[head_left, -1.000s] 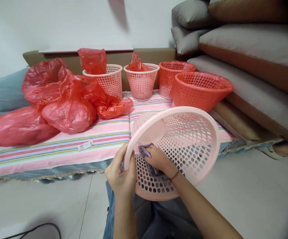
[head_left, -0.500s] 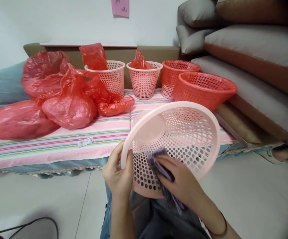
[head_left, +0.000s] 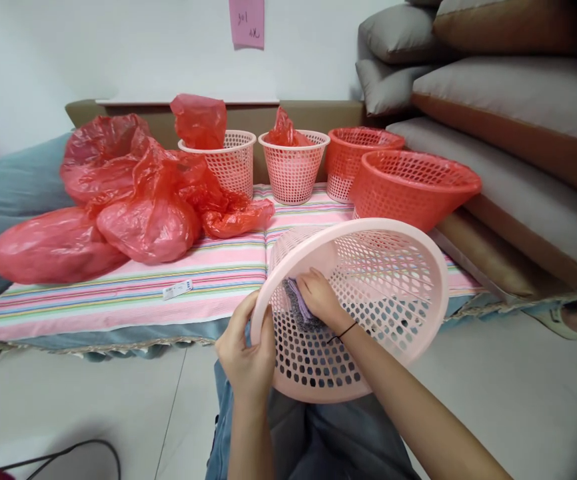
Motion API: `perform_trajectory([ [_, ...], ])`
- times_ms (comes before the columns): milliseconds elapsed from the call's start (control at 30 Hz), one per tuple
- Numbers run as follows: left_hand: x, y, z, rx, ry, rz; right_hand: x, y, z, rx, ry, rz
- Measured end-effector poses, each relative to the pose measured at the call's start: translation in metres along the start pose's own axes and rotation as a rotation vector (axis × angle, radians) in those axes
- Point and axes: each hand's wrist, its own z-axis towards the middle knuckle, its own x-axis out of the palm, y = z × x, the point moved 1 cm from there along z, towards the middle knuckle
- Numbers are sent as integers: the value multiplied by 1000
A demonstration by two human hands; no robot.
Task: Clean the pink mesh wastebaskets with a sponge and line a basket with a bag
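Note:
A pale pink plastic basket (head_left: 353,373) with a holed wall lies tilted over my lap, its mouth turned toward me. My left hand (head_left: 248,347) grips the left side of its rim, thumb inside and fingers outside. Deep inside the basket, my right hand (head_left: 320,297) holds a folded grey and purple cloth (head_left: 302,312) against the inner wall on the left. Part of the cloth is hidden under the hand. A dark band circles my right wrist.
Two pink baskets (head_left: 296,173) with red bags inside stand on the striped mat (head_left: 218,300). Two baskets wrapped in red bags (head_left: 413,193) stand at right. Filled red plastic bags (head_left: 148,220) lie at left. Cushions (head_left: 513,93) are stacked at right; a label (head_left: 177,289) lies in front.
My right hand has gone deeper into the basket with the cloth, up and to the left. My left hand keeps its hold on the rim. The view has shifted slightly.

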Motion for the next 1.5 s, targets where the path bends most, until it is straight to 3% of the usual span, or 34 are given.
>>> perform_trajectory([
  [133, 3, 0, 1, -4, -35, 14, -4, -9, 9, -16, -103, 11],
  [333, 6, -4, 0, 95, 18, 53, 36, -26, 1, -32, -11, 5],
  [433, 8, -4, -1, 67, 13, 25, 45, -32, 1, -70, 21, 5],
  [733, 10, -10, 0, 80, 14, -13, 40, -34, 4, -145, 109, -33],
  [1067, 9, 0, -2, 17, -3, -17, 42, -24, 7, -2, 135, -158],
  [1300, 7, -4, 1, 110, 46, -9, 41, -25, 0, -4, 169, -161],
  [1500, 10, -13, -3, 119, -39, 55, 33, -20, -3, -26, 211, -136],
])
